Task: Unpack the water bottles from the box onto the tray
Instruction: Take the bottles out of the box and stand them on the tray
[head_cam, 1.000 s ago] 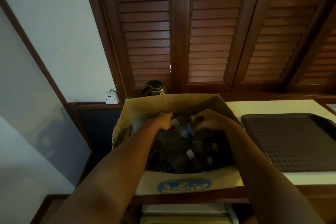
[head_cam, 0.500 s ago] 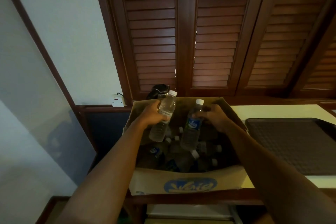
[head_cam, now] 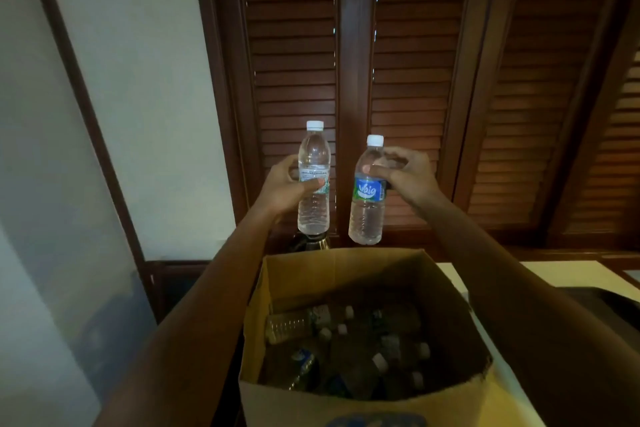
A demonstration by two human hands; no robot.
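Note:
My left hand (head_cam: pixel 287 184) grips a clear water bottle (head_cam: pixel 313 208) with a white cap around its label, upright and well above the box. My right hand (head_cam: pixel 403 172) holds a second water bottle (head_cam: pixel 366 215) with a blue label by its upper part, also upright, just right of the first. Below them stands the open cardboard box (head_cam: pixel 460 399), with several more bottles (head_cam: pixel 291 324) lying jumbled inside. Only a dark corner of the tray (head_cam: pixel 613 302) shows at the right edge, partly behind my right forearm.
Brown louvred shutters (head_cam: pixel 415 80) fill the wall behind. A dark kettle (head_cam: pixel 311 243) peeks out behind the box's far wall. The cream countertop (head_cam: pixel 581 274) runs to the right of the box. A white wall and a framed panel lie to the left.
Both hands have come up out of the box, each with a bottle, and the bottles now hang upright above the box. The view has tilted, so the tray has slid mostly out of sight.

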